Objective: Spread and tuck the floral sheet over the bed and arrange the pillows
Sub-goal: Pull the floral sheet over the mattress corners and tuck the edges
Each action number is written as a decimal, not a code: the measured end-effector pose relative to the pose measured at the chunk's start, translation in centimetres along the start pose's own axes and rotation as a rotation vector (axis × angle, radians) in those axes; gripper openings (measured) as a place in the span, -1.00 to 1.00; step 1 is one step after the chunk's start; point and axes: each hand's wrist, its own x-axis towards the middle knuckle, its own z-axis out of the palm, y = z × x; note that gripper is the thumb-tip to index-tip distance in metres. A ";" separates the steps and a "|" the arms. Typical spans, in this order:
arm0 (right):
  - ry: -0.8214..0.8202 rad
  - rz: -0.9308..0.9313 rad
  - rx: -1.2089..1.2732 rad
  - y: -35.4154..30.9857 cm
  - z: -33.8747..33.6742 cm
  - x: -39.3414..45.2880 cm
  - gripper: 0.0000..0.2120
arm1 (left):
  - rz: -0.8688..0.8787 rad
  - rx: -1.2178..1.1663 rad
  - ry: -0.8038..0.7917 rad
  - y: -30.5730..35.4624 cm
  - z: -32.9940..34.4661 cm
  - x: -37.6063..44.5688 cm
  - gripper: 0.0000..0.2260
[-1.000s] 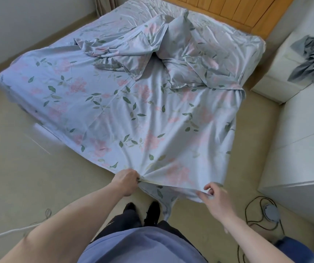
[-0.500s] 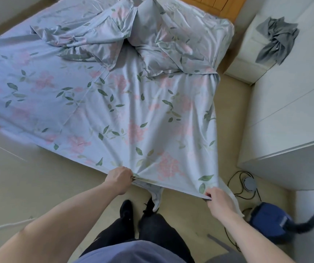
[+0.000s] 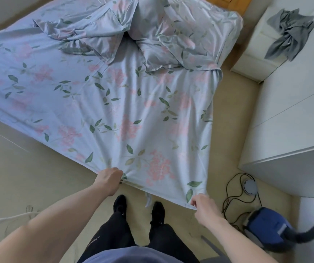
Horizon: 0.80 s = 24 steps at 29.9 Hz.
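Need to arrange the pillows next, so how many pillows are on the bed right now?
2. One pillow lies at the head of the bed toward the left, the other pillow beside it on the right. Both wear the floral print of the sheet; rumpled folds could hide another.

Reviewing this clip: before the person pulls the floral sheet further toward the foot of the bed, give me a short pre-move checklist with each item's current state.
1. Left hand holds the sheet's near edge: ok, fingers curled round bunched fabric.
2. Right hand holds the near corner: ok, it pinches the hem.
3. Floral sheet lies flat between the hands and the pillows: ok, only light creases.
4. Pillows arranged at the head: not ok, they lie crumpled and overlapping.
5. Floor behind and beside the feet free of trip hazards: not ok, a black cable and blue vacuum cleaner sit by the right foot.
6. Far edge tucked at the headboard: cannot tell, hidden by the pillows.
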 end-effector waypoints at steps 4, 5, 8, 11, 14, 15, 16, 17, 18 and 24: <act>-0.043 -0.084 -0.061 0.5 -0.1 0.2 -0.62 | -0.051 -0.015 0.001 1.1 0.9 -0.4 -0.79; -0.059 -0.101 -0.081 0.5 0.1 0.2 -0.63 | -0.061 -0.021 -0.010 1.3 1.2 -0.5 -0.82; -0.094 -0.145 -0.099 0.8 0.8 0.7 -0.64 | -0.097 -0.043 -0.021 1.9 2.6 -0.5 -0.81; -0.117 -0.159 -0.112 1.3 1.5 1.7 -0.65 | -0.107 -0.041 -0.040 2.5 3.9 0.3 -0.82; -0.147 -0.157 -0.143 1.4 2.8 3.6 -0.65 | -0.121 -0.020 -0.070 2.7 5.7 2.0 -0.78; -0.152 -0.151 -0.145 1.4 3.3 4.2 -0.65 | -0.126 -0.024 -0.069 2.6 6.4 2.6 -0.78; -0.162 -0.153 -0.156 1.3 3.7 4.7 -0.65 | -0.124 -0.023 -0.073 2.5 7.0 3.1 -0.80; -0.172 -0.153 -0.163 1.4 4.3 5.2 -0.65 | -0.123 -0.022 -0.086 2.4 7.9 3.6 -0.82; -0.179 -0.143 -0.161 1.5 4.9 5.8 -0.65 | -0.127 -0.027 -0.097 2.4 8.7 4.0 -0.83; -0.235 -0.108 -0.178 1.7 9.8 10.0 -0.64 | -0.138 -0.063 -0.156 2.7 14.6 8.2 -0.83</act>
